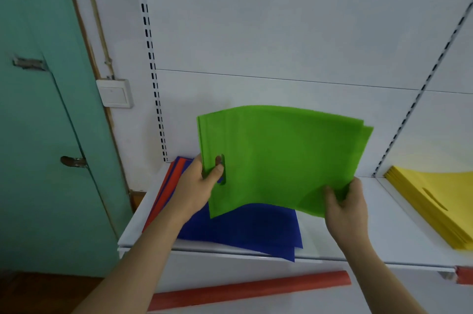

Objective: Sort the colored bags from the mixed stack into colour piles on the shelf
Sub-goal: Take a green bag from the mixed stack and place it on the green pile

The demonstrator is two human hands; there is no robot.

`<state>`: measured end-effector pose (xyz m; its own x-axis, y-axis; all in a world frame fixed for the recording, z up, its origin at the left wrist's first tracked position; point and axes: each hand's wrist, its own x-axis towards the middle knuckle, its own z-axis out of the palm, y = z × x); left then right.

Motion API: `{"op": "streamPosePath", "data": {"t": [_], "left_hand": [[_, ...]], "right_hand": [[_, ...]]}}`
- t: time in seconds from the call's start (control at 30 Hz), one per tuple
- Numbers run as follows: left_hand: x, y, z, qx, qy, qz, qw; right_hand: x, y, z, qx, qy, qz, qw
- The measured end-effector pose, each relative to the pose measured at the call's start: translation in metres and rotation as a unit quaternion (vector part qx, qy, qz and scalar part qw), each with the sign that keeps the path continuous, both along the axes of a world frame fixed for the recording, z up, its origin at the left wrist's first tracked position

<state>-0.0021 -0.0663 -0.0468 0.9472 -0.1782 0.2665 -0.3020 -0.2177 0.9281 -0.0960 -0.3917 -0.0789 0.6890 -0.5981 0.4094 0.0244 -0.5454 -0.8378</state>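
Green bags point(281, 157), a thin sheaf of them, are held up above the shelf point(399, 231) in the head view, lifted clear of the mixed stack point(245, 229) of blue and red bags lying below at the shelf's left end. The left hand point(197, 185) is curled round the handle edge, with fingers hooked through the cut-out slot. The right hand point(345, 206) is pinching the lower right corner, thumb on the near face. The sheaf's long axis is seen running left to right, tilted up toward the back panel point(281, 32), so it spans from one hand to the other. A yellow pile point(435, 201) is laid well apart on the right, past the slotted upright point(414, 106), and bare shelf lies between it and the stack. That gap is judged the likely landing place, directly beneath the right hand, which is the nearer one. A red roll point(245, 290) is noted on the level below.
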Motion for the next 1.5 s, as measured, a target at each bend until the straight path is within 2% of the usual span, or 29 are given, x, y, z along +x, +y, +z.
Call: {"op": "streamPosePath", "data": {"t": [0.1, 0.27, 0.4, 0.5, 0.6, 0.7, 0.8, 1.0, 1.17, 1.3, 1.5], "left_hand": [[-0.004, -0.003, -0.027, 0.072, 0.009, 0.001, 0.997], [-0.002, -0.023, -0.029, 0.021, -0.080, 0.128, 0.988], [-0.010, -0.055, -0.023, -0.017, -0.108, 0.138, 0.984], [-0.024, -0.094, -0.023, -0.012, -0.108, 0.136, 0.985], [-0.043, -0.142, -0.023, 0.003, -0.133, 0.091, 0.987], [-0.065, -0.199, -0.022, 0.011, -0.168, 0.047, 0.985], [-0.090, -0.267, -0.024, 0.062, -0.201, 0.014, 0.978], [-0.166, -0.418, -0.030, 0.085, -0.203, -0.065, 0.973], [-0.223, -0.526, -0.031, 0.105, -0.196, -0.119, 0.968], [-0.247, -0.598, -0.032, 0.130, -0.196, -0.149, 0.961], [-0.242, -0.698, -0.040, 0.145, -0.198, -0.185, 0.952]], "right_hand": [[-0.006, 0.003, -0.009, -0.009, 0.030, 0.021, 0.999], [-0.019, -0.006, -0.001, -0.009, 0.010, -0.004, 1.000], [-0.046, -0.028, 0.003, 0.018, -0.038, -0.061, 0.997], [-0.076, -0.055, -0.001, 0.021, -0.040, -0.109, 0.993], [-0.116, -0.091, -0.007, -0.034, -0.008, -0.140, 0.990], [-0.160, -0.132, -0.013, -0.060, -0.018, -0.169, 0.984], [-0.211, -0.181, -0.020, -0.069, -0.026, -0.213, 0.974], [-0.322, -0.300, -0.022, -0.117, 0.005, -0.261, 0.958], [-0.397, -0.386, -0.031, -0.113, 0.024, -0.304, 0.946], [-0.429, -0.445, -0.040, -0.121, 0.030, -0.339, 0.933], [-0.436, -0.527, -0.046, -0.128, 0.067, -0.362, 0.921]]}}
